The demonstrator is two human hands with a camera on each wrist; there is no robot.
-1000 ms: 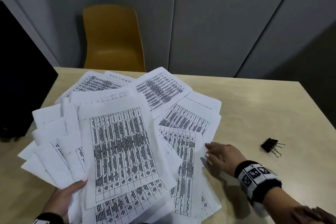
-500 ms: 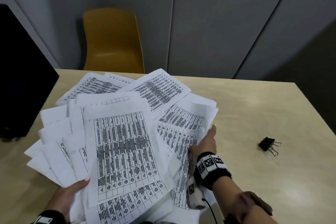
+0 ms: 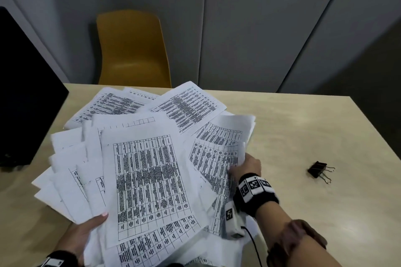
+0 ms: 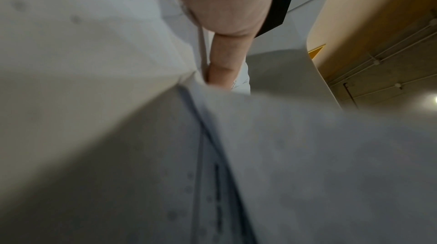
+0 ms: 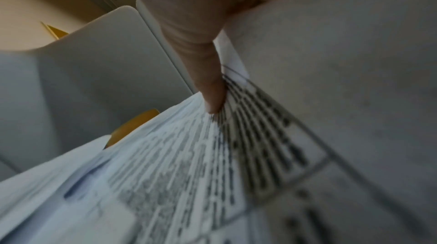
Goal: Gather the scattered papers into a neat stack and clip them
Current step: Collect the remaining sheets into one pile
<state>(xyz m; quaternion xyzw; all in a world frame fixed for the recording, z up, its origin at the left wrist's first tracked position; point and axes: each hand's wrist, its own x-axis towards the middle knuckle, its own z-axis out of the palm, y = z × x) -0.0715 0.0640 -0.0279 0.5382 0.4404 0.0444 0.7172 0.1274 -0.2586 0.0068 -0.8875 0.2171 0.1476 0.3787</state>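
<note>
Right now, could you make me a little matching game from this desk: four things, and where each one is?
Things:
1. binder clip
2. yellow chair
3. left hand
4. right hand

Places:
A. behind the table's far edge
B. holding the papers' near left edge
C. alone on the bare table, right side
D. gripping the sheets' right edge

Pairs: 1-C, 2-A, 3-B, 4-D

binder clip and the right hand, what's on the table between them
Nothing: in the head view the stretch of table between the right hand, which grips the papers, and the binder clip is bare.
</note>
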